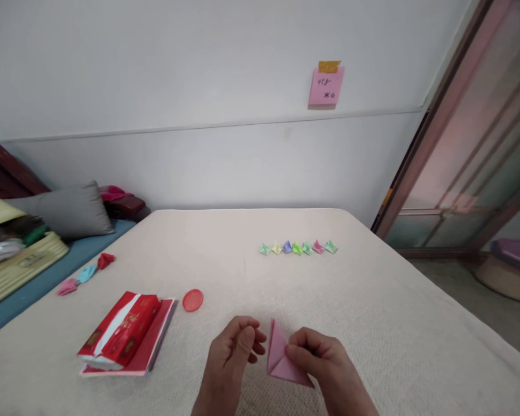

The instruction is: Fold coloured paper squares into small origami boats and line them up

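Observation:
A pink sheet of paper [281, 355], folded into a triangle with a crease across it, is pinched between the thumb and fingers of my right hand [318, 355] above the table's near part. Just left of the paper, my left hand [236, 346] is apart from it, fingers loosely curled with gaps between them and nothing visible in them. Farther back stands a row of several small folded paper pieces [297, 248] in green, yellow, purple and pink.
On the left, a red tissue pack [125, 329] lies on a stack of coloured paper [160, 341], beside a red round lid [193, 300]. Three folded papers [86, 273] lie near the left edge. A pink note [326, 86] is taped to the wall behind the cloth-covered table [216, 254].

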Action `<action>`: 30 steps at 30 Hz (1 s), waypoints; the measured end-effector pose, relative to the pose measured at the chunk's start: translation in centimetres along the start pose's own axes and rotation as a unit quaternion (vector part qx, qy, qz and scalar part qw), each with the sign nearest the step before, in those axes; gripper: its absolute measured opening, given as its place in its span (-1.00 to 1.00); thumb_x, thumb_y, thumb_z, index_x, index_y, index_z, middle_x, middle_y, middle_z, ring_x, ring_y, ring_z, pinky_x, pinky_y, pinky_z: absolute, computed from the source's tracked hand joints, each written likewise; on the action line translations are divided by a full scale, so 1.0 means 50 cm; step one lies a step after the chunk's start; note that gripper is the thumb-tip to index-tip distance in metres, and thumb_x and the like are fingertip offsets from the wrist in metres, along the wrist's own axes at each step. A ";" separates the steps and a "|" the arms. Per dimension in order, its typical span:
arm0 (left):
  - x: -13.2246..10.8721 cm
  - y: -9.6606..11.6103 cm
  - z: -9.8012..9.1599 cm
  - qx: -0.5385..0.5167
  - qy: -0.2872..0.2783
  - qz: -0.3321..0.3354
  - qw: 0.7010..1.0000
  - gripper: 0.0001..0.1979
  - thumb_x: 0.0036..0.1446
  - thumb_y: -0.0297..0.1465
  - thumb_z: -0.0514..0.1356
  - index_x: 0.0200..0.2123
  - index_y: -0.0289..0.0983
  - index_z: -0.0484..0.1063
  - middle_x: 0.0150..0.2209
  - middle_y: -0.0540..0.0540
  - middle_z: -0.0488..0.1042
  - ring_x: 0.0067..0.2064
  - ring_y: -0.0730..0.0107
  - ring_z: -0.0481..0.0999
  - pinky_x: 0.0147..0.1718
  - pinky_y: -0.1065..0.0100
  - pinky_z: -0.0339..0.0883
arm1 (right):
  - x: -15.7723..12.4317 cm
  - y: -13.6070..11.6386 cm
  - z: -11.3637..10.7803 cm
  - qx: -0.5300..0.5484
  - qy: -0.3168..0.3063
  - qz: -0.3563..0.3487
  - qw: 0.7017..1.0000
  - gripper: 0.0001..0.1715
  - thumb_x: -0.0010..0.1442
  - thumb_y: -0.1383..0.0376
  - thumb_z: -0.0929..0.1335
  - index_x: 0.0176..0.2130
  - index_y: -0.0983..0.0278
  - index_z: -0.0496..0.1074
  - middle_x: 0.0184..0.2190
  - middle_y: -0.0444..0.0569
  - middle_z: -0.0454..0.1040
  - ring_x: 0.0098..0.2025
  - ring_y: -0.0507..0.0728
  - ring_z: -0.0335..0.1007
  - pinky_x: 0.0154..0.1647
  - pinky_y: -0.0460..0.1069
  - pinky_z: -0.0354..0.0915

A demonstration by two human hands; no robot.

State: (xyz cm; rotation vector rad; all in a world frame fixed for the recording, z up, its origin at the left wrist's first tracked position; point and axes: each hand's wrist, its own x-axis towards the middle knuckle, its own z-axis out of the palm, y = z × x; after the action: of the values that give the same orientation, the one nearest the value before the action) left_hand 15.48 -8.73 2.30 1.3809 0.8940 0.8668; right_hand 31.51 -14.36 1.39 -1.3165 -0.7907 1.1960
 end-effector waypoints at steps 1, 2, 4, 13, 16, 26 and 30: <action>0.001 -0.001 -0.001 0.006 0.005 0.006 1.000 -0.71 0.21 -0.17 0.07 -0.30 -0.26 0.45 -0.36 -0.10 0.52 -0.32 0.30 0.47 -0.35 0.35 0.30 | 0.001 0.000 0.000 0.015 0.010 -0.004 1.000 -0.75 -0.05 0.24 0.41 -0.62 0.31 0.34 -0.68 -0.22 0.16 -0.57 -0.01 -0.02 -0.53 -0.05 -0.12; 0.000 -0.002 -0.001 0.011 0.010 0.012 1.000 -0.71 0.20 -0.17 0.08 -0.33 -0.25 0.46 -0.37 -0.10 0.52 -0.33 0.30 0.47 -0.35 0.35 0.30 | 0.001 -0.001 0.000 0.030 0.018 -0.004 0.999 -0.73 -0.04 0.24 0.42 -0.63 0.30 0.34 -0.68 -0.22 0.16 -0.57 -0.01 -0.02 -0.52 -0.05 -0.11; -0.003 -0.006 0.002 0.016 0.018 0.029 0.999 -0.72 0.18 -0.18 0.12 -0.37 -0.25 0.48 -0.36 -0.10 0.53 -0.33 0.30 0.45 -0.36 0.37 0.28 | 0.001 -0.001 0.001 0.061 0.028 0.001 0.998 -0.72 -0.02 0.23 0.42 -0.63 0.30 0.34 -0.68 -0.23 0.18 -0.58 -0.01 -0.02 -0.52 -0.06 -0.10; -0.019 -0.003 0.016 0.003 -0.011 0.043 0.999 -0.78 0.05 -0.28 0.25 -0.23 -0.21 0.53 -0.38 -0.06 0.50 -0.39 0.33 0.44 -0.41 0.39 0.27 | 0.007 0.006 0.001 0.063 0.047 0.000 0.997 -0.71 -0.06 0.17 0.46 -0.61 0.30 0.42 -0.72 -0.22 0.19 -0.60 -0.01 0.00 -0.56 -0.07 -0.09; -0.017 -0.006 0.017 0.001 0.005 0.037 0.999 -0.77 -0.02 -0.34 0.30 -0.23 -0.22 0.54 -0.37 -0.08 0.53 -0.35 0.29 0.47 -0.36 0.36 0.30 | 0.004 0.001 0.004 0.067 0.049 -0.002 0.997 -0.73 -0.04 0.19 0.45 -0.60 0.30 0.43 -0.71 -0.23 0.18 -0.61 -0.02 -0.03 -0.57 -0.07 -0.13; 0.003 -0.040 0.019 -0.146 0.002 -0.033 0.989 -0.72 -0.09 -0.43 0.34 -0.23 -0.28 0.51 -0.50 -0.01 0.51 -0.48 0.43 0.42 -0.45 0.40 0.24 | -0.005 -0.003 0.015 0.008 0.038 -0.020 0.999 -0.79 -0.05 0.27 0.41 -0.64 0.28 0.40 -0.70 -0.21 0.23 -0.59 0.00 0.04 -0.58 -0.07 -0.04; 0.004 -0.041 0.012 -0.161 0.000 -0.041 0.986 -0.77 -0.11 -0.47 0.33 -0.29 -0.29 0.52 -0.57 0.05 0.45 -0.53 0.48 0.39 -0.50 0.43 0.21 | -0.006 -0.005 0.015 -0.040 0.036 -0.014 0.998 -0.82 -0.09 0.33 0.36 -0.67 0.27 0.35 -0.70 -0.22 0.21 -0.59 0.00 0.03 -0.57 -0.06 -0.03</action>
State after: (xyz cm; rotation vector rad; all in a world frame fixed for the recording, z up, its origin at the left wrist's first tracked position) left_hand 16.11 -8.83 0.26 1.0566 0.7658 0.9039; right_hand 30.78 -14.39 1.81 -1.4016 -0.8088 1.0978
